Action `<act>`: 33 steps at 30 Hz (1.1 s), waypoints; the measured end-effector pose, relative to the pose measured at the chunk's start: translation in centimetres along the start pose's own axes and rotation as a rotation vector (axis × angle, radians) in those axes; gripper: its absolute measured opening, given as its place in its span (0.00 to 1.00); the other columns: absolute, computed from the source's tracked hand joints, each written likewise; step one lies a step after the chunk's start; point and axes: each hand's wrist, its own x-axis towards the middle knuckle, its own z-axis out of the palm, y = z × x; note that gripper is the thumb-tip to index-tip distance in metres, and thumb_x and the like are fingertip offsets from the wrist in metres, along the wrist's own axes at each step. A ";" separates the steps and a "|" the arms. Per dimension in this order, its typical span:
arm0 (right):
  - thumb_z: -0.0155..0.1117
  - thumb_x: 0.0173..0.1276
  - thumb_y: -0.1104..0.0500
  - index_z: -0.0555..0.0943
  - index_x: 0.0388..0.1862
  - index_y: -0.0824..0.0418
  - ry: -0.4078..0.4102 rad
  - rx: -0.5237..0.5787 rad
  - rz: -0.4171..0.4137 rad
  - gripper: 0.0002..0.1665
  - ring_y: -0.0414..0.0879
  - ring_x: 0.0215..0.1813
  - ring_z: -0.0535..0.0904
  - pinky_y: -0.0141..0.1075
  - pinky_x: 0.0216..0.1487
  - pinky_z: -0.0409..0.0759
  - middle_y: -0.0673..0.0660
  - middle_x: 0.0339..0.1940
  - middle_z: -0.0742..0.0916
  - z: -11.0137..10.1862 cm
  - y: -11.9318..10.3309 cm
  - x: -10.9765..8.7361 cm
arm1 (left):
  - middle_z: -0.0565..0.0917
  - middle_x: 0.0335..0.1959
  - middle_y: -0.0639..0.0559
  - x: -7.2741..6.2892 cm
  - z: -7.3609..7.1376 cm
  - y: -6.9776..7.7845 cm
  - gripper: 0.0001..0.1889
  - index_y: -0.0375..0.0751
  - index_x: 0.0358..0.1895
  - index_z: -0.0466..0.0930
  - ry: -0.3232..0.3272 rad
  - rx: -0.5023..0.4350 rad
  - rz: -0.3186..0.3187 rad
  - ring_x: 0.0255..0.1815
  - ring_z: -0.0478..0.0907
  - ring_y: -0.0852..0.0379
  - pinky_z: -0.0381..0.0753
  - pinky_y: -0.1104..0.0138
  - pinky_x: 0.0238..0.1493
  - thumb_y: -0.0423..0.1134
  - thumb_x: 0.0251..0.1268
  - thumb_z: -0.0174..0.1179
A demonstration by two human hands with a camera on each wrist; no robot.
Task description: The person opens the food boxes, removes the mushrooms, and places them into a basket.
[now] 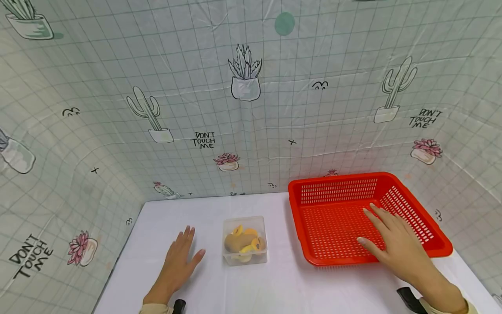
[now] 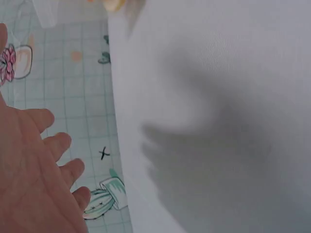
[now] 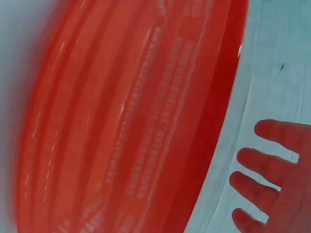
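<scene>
In the head view my left hand (image 1: 178,261) hovers over the left part of the white table, fingers straight and thumb spread, holding nothing. Its shadow falls on the tabletop in the left wrist view. To its right stands a clear plastic box (image 1: 231,261) with yellow and brownish-tan pieces (image 1: 240,242) inside. My right hand (image 1: 400,248) is spread above the front right of a red plastic basket (image 1: 307,257), with nothing in its grasp. The basket shows no contents. In the right wrist view the fingers (image 3: 267,165) extend apart from one another beside the basket's rim.
The white tabletop (image 1: 270,288) meets a grid-patterned cloth (image 1: 266,117) with cactus drawings at the back and both sides. The basket takes up the right part of the table near the back cloth. A dark band sits at each wrist.
</scene>
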 end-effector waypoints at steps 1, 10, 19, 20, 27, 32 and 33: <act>0.73 0.70 0.43 0.69 0.80 0.64 0.010 0.004 -0.016 0.47 0.73 0.74 0.66 0.67 0.83 0.47 0.69 0.79 0.70 0.2 -0.7 0.2 | 0.53 0.85 0.31 0.0 0.1 0.2 0.42 0.30 0.83 0.54 0.010 -0.013 0.017 0.84 0.47 0.26 0.45 0.31 0.80 0.54 0.80 0.57; 0.78 0.63 0.46 0.75 0.75 0.62 0.096 0.023 -0.173 0.45 0.66 0.71 0.73 0.50 0.86 0.53 0.63 0.75 0.77 2.3 -5.9 1.7 | 0.58 0.84 0.33 -0.2 1.5 2.1 0.41 0.31 0.84 0.54 0.036 -0.160 0.064 0.83 0.55 0.28 0.57 0.33 0.79 0.48 0.79 0.61; 0.59 0.77 0.31 0.78 0.73 0.60 0.143 0.071 -0.266 0.42 0.62 0.68 0.77 0.40 0.85 0.53 0.60 0.72 0.81 4.3 -9.6 2.6 | 0.60 0.83 0.34 -0.5 2.7 3.2 0.44 0.36 0.84 0.55 0.064 -0.276 0.031 0.82 0.56 0.29 0.60 0.32 0.77 0.51 0.75 0.66; 0.61 0.77 0.32 0.78 0.72 0.60 0.145 0.073 -0.275 0.40 0.61 0.68 0.78 0.41 0.84 0.56 0.59 0.71 0.81 4.5 -10.0 2.7 | 0.60 0.83 0.35 -0.5 2.9 3.3 0.44 0.35 0.84 0.55 0.070 -0.289 0.037 0.82 0.57 0.29 0.61 0.33 0.77 0.51 0.74 0.66; 0.84 0.55 0.51 0.81 0.68 0.61 0.158 0.088 -0.323 0.42 0.57 0.65 0.80 0.55 0.70 0.73 0.57 0.69 0.83 5.7 -12.9 2.9 | 0.65 0.81 0.36 -0.4 4.3 3.8 0.45 0.35 0.83 0.57 0.111 -0.372 0.066 0.77 0.66 0.32 0.73 0.39 0.71 0.46 0.70 0.71; 0.85 0.54 0.52 0.81 0.67 0.59 0.154 0.115 -0.340 0.41 0.54 0.65 0.80 0.52 0.69 0.76 0.55 0.69 0.83 6.5 -14.5 3.2 | 0.66 0.80 0.34 -0.1 5.2 4.1 0.46 0.33 0.82 0.58 0.134 -0.459 0.062 0.74 0.70 0.31 0.78 0.41 0.67 0.44 0.68 0.73; 0.85 0.54 0.53 0.81 0.67 0.58 0.152 0.119 -0.343 0.41 0.54 0.64 0.80 0.52 0.68 0.77 0.55 0.69 0.83 6.7 -14.7 3.3 | 0.66 0.79 0.34 0.0 5.3 4.2 0.46 0.33 0.82 0.58 0.140 -0.480 0.059 0.74 0.70 0.31 0.79 0.41 0.67 0.43 0.67 0.74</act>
